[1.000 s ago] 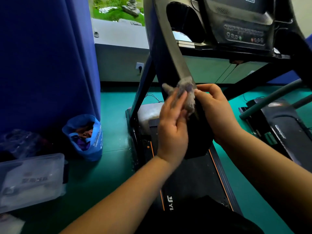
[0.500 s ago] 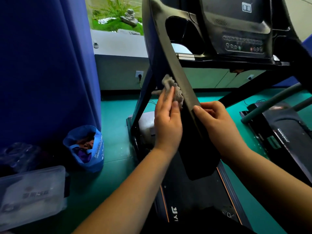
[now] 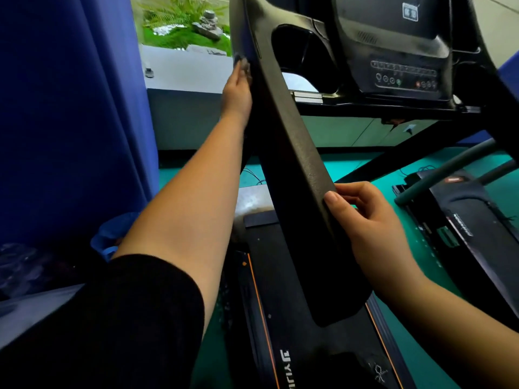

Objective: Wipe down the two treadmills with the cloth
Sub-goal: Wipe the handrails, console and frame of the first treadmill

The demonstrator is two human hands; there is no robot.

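Left hand (image 3: 237, 91) up high on treadmill handrail (image 3: 292, 153).
Cloth (image 3: 242, 61) pressed under left fingers against the rail's outer side; right hand (image 3: 368, 228) fingers clamped on the rail's lower edge.

My left hand (image 3: 237, 91) reaches high up the outer side of the treadmill (image 3: 295, 153) handrail, pressing the cloth (image 3: 243, 63), which barely shows above my fingers. My right hand (image 3: 370, 234) grips the rail's lower edge, thumb on top. A second treadmill (image 3: 460, 220) sits at right.
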